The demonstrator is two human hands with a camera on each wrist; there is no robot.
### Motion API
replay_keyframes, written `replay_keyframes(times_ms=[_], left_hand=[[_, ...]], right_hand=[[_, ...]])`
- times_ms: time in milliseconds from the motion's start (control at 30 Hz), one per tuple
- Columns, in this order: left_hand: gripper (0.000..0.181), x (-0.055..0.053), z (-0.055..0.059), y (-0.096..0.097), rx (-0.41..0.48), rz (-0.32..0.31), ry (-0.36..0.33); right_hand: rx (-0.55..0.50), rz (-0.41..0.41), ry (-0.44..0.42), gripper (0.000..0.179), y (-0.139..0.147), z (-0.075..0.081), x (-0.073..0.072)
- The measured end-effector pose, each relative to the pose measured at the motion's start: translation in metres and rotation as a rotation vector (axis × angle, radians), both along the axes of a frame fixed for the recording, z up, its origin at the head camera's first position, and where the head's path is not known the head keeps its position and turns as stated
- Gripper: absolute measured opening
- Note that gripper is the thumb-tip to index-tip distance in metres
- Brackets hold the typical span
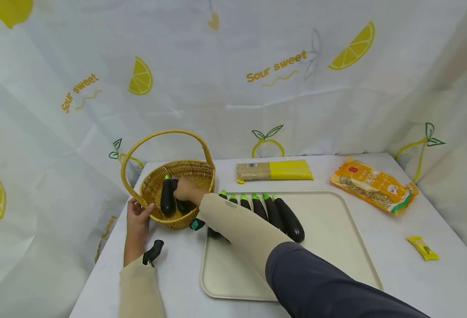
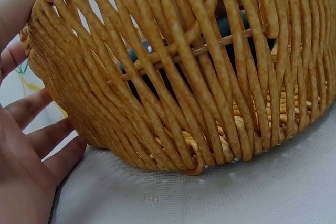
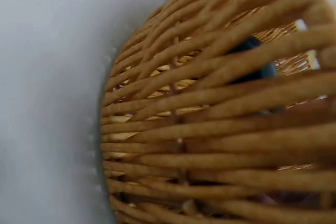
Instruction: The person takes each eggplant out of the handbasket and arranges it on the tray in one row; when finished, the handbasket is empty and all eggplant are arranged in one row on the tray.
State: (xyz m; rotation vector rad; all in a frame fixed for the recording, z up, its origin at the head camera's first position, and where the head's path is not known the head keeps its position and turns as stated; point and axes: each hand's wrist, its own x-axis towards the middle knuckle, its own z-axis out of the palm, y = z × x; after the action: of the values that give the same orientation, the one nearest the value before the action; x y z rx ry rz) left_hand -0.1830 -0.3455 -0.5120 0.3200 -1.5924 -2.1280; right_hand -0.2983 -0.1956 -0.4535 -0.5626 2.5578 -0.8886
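A woven basket (image 1: 205, 176) with a tall arched handle stands at the table's left, holding dark eggplants. My left hand (image 1: 138, 218) holds its left side, thumb at the rim; in the left wrist view the fingers (image 2: 58, 145) touch the outer weave. Reaching across into the basket, my right hand (image 1: 187, 190) grips an eggplant (image 1: 183, 206) near its top end. Another eggplant (image 1: 167, 198) with a green stem lies just left of it. In the right wrist view the basket wall (image 3: 210, 124) hides most of the right hand.
Several eggplants (image 1: 289, 218) lie in a row on a beige tray (image 1: 328, 234), partly under my right sleeve. Behind it lies a yellow-ended packet (image 1: 275, 170). An orange bag (image 1: 374, 185) and a small yellow packet (image 1: 423, 248) are at the right.
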Motion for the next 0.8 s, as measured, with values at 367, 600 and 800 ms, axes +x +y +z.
replay_keyframes(times_ms=[367, 600, 800], left_hand=[[0.046, -0.003, -0.002, 0.006, -0.001, -0.007, -0.009], [0.049, -0.003, 0.001, 0.000, 0.004, 0.000, -0.025], [0.049, -0.004, -0.001, -0.002, 0.022, -0.009, -0.013]], right_hand=[[-0.469, -0.076, -0.352, 0.041, 0.050, 0.027, -0.007], [-0.679, -0.021, -0.429, 0.051, 0.079, 0.053, -0.001], [-0.515, 0.124, -0.318, 0.048, 0.063, 0.039, 0.010]])
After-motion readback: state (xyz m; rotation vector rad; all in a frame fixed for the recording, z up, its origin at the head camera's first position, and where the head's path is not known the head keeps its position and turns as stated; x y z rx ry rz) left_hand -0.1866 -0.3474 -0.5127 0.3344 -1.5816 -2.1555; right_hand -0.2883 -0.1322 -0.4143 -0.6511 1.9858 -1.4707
